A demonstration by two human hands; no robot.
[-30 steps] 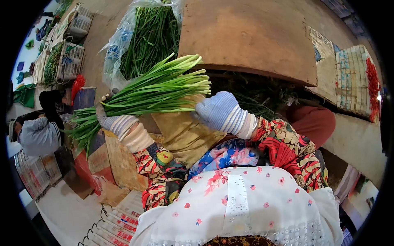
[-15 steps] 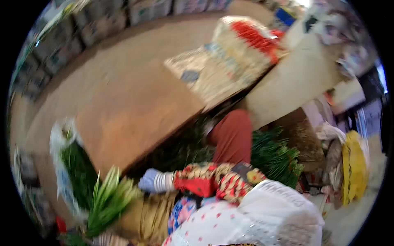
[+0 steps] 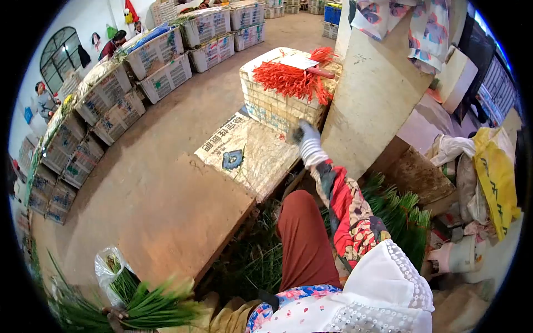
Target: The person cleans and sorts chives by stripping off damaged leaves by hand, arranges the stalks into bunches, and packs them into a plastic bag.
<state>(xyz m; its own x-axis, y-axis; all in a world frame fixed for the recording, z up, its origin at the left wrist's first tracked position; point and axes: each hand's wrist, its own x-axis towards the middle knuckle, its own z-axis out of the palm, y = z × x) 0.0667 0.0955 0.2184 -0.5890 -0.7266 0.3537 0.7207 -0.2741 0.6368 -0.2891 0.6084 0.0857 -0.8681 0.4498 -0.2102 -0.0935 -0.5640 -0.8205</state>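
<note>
At the lower left, my left hand [image 3: 115, 320] is wrapped round a bunch of long green stalks [image 3: 152, 308], their thin leaves fanning out on both sides. My right hand [image 3: 308, 142], in a grey glove with a striped cuff, is stretched forward beside the lower right corner of a white foam box [image 3: 272, 102]. Its fingers are blurred, and whether they touch the box or hold anything is unclear. On top of the box lie many red ties [image 3: 294, 80], with a dark reddish handle [image 3: 320, 72] among them.
A brown board [image 3: 177, 211] lies before me, a printed sack [image 3: 244, 155] on its far end. Beside it stands a pale slab [image 3: 377, 100]. A plastic bag of greens [image 3: 119, 277] is at left. More greens [image 3: 400, 211] lie right of my knee. Stacked crates [image 3: 161, 61] line the back.
My right hand has moved from near the green bunch, forward and right to the foam box. The bunch now sits lower at the left, its leaves spread sideways. The view has shifted.
</note>
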